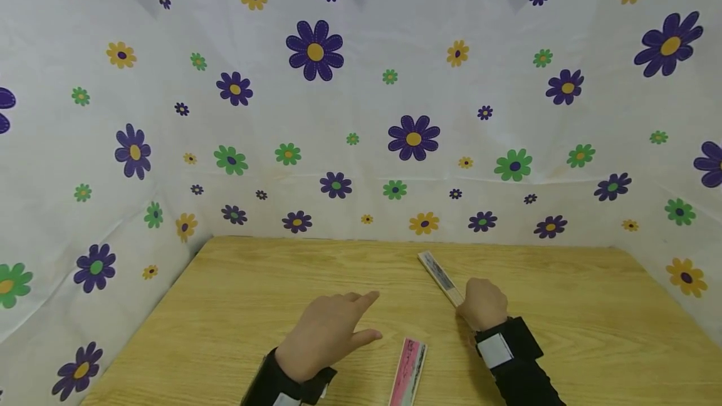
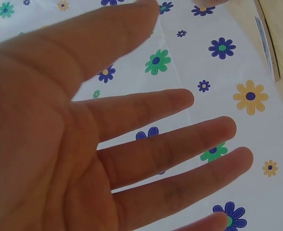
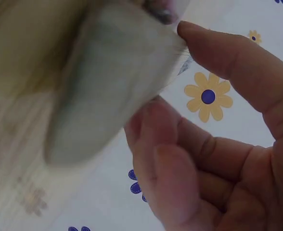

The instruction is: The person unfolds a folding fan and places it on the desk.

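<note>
On the table (image 1: 271,274), pinching the grey strip (image 1: 441,274) at its end with right hand (image 1: 484,306) — best lightly, level — with left hand (image 1: 329,334) spread.

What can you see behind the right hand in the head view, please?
A slim grey-printed strip extends beyond the right hand, with wooden table around; whatever the hand covers cannot be seen.

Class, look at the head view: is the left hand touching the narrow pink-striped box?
No, wooden tabletop shows between the left hand and the narrow pink-striped box.
</note>
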{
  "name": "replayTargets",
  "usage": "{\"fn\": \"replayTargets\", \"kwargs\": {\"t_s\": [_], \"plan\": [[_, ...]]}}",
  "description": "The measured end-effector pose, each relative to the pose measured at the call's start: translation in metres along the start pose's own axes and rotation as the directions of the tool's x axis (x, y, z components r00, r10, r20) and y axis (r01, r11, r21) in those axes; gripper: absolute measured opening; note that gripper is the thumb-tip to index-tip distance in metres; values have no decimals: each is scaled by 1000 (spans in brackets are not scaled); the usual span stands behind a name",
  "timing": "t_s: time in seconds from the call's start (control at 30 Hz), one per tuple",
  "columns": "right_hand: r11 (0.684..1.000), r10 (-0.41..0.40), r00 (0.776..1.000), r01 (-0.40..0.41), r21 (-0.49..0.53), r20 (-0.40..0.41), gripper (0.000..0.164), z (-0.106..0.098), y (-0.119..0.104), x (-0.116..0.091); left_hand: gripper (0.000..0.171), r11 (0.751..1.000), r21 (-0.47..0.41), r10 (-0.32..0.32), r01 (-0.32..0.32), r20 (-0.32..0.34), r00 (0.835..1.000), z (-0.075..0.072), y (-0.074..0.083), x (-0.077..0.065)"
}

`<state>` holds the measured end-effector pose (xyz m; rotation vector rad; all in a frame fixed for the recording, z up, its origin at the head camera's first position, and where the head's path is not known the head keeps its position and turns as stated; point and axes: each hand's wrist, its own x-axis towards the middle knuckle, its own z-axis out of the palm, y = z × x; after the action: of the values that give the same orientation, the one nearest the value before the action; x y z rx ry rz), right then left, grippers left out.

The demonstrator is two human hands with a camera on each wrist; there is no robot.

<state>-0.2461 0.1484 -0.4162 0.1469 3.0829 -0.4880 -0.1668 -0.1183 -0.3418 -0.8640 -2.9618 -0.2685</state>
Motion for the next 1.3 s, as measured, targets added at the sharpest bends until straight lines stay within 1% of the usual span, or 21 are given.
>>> {"fn": "replayTargets", "kwargs": {"t_s": [0.13,0.3,0.37,0.4,0.43,0.47,0.5,0.57,0.63,0.67,0.73,0.77,0.8,0.83,0.87,0.9,0.97,1.03,1.1,1.2,1.3], "plan": [[991,-43,998,48,122,-44,21,-10,2,-3,56,1000,4,-20,20,20,1000,1,3,2],[949,-92,991,118,291,-99,28,-37,-1,-15,54,999,7,-45,45,11,999,6,0,6],[933,-95,992,119,340,-85,27,-48,-6,-22,50,997,-62,-38,38,3,999,10,-5,10],[928,-100,992,122,353,-81,25,-52,-9,-26,48,992,-127,-25,24,0,1000,13,-8,13],[923,-103,992,123,364,-76,22,-57,-12,-31,45,979,-206,-7,6,-1,1000,16,-12,16],[918,-106,992,126,376,-74,19,-60,-16,-36,41,957,-290,15,-16,-5,1000,20,-15,19],[916,-109,991,130,380,-76,17,-63,-21,-41,39,925,-378,31,-32,-8,999,24,-18,21],[909,-144,983,177,377,-117,15,-66,-31,-53,36,831,-555,42,-41,-12,999,30,-21,25],[900,-183,968,234,367,-170,13,-67,-41,-66,37,721,-692,32,-32,-12,999,32,-20,28],[896,-215,954,278,345,-209,13,-66,-45,-72,38,659,-752,20,-22,-12,1000,32,-18,28],[888,-271,923,350,299,-274,15,-64,-54,-84,41,520,-854,-4,1,-1,1000,31,-12,29],[884,-292,909,375,280,-298,16,-63,-58,-89,42,460,-888,-13,8,2,1000,29,-8,28],[879,-314,893,402,256,-323,16,-61,-62,-94,43,410,-912,-25,14,5,1000,28,-4,28],[876,-332,878,422,233,-343,17,-59,-65,-98,42,373,-928,-43,20,4,999,26,-1,27],[871,-348,866,440,218,-358,19,-56,-68,-102,42,347,-938,-63,22,0,998,24,1,26],[868,-354,862,447,216,-362,21,-54,-70,-105,41,336,-942,-84,20,-8,996,22,4,25],[858,-369,850,467,215,-375,23,-51,-73,-109,38,335,-942,-123,17,-26,992,18,6,22],[846,-374,860,470,253,-347,25,-50,-74,-110,35,326,-945,-140,13,-35,989,15,7,20],[828,-385,880,463,316,-279,25,-52,-72,-109,35,314,-949,-128,10,-32,991,13,7,18],[792,-431,891,451,411,-146,19,-56,-67,-103,33,281,-959,-107,22,-9,994,12,8,16],[758,-479,876,439,483,-44,15,-60,-63,-98,31,257,-966,-100,35,9,995,13,9,16]]}}
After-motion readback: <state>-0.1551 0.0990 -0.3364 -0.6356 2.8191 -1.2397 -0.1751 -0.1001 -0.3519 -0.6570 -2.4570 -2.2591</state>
